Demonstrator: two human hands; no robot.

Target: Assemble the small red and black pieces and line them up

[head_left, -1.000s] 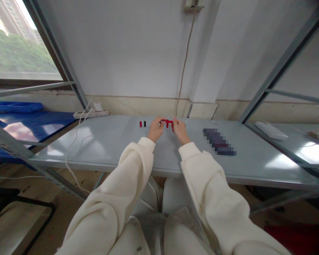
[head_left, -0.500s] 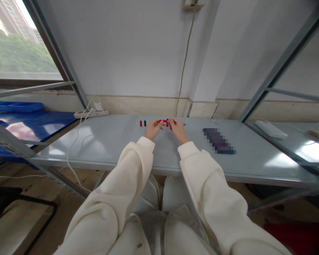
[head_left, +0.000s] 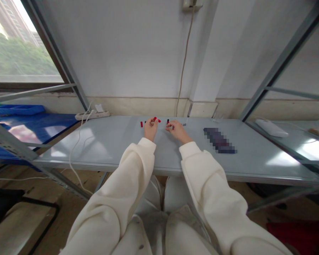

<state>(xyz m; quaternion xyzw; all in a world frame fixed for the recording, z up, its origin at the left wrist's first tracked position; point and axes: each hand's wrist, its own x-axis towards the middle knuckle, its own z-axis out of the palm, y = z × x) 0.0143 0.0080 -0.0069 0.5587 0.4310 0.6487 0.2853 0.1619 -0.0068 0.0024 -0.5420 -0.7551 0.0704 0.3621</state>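
While the left hand [head_left: 150, 129] and the right hand [head_left: 177, 130] stand apart over the bench [head_left: 117, 140], near the middle of the frame, the red piece [head_left: 158, 120] lies between them, far nearer the left, whose thumb and fingers pinch it. Long axis: slanted, upper end toward the upper left of the frame, lower end toward the right hand's side. Right hand: fingertips drawn together; whether they grip anything, cannot tell. Just beyond these, a dark-topped piece [head_left: 168, 121], upright, lower part partly covered by the fingers.

Red piece, appearance: small, slim, bright red, seemingly cylindrical; partly masked by the thumb; surface detail too small to tell.

Also listed: one red cylinder [head_left: 141, 124], upright, just left of the left hand; one black item [head_left: 145, 122], mostly hidden behind that hand; small greyish bits [head_left: 184, 124], right of the right hand; one dark flat item [head_left: 220, 141], pixelated, centre right of the frame; one white power strip [head_left: 92, 115], with cables, left of centre, at the bench's far edge
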